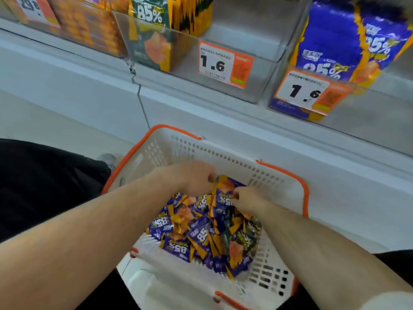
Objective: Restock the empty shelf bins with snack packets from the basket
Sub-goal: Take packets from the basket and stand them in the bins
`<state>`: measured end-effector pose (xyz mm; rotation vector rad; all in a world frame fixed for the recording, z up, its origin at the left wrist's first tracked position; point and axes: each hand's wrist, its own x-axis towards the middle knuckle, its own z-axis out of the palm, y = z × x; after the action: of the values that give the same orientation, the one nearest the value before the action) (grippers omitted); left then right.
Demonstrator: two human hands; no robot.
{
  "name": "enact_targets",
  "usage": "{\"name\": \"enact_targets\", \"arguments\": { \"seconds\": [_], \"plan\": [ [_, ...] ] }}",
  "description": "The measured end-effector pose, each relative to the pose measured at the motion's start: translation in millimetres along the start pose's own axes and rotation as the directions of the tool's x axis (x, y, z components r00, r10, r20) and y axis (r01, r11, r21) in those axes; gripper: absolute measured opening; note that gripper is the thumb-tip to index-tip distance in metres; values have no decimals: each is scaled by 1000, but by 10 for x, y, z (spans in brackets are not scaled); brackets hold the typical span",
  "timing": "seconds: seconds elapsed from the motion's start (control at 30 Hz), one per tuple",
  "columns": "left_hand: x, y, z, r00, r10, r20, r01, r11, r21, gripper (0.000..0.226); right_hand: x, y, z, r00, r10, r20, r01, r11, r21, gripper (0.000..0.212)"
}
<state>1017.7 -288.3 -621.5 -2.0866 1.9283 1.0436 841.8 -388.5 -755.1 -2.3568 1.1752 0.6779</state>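
Snack packets [201, 233] lie in a loose heap inside the white basket [178, 285] below us. Our left hand [192, 177] and right hand [248, 199] both pinch packets at the far end of the heap, close together. We judge the half-empty clear bin [223, 63] lies up and ahead, about equally near to both hands.
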Motion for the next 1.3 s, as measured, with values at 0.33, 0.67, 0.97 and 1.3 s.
{"name": "enact_targets", "arguments": {
  "seconds": [0.33, 0.67, 0.97, 1.3],
  "plan": [
    [4, -172, 84, 995, -92, 43, 94, 994, -55, 30, 64, -82, -293, 992, 99, -74, -101, 994, -33, 27],
    [-118, -415, 436, 956, -86, -281, 24, 976, -215, 108, -40, -732, -1089, 961, -110, 253, -268, -143, 953, 30],
    [-296, -458, -279, 732, -327, -598, -58, 844, -533, 11, -118, -547, -1268, 966, -60, 250, -220, 311, 924, 33],
    [-540, -549, -1311, 942, -111, -317, 124, 992, 21, 20, -547, -1136, -1805, 848, -237, -474, 529, 423, 735, 32]
  ]
}}
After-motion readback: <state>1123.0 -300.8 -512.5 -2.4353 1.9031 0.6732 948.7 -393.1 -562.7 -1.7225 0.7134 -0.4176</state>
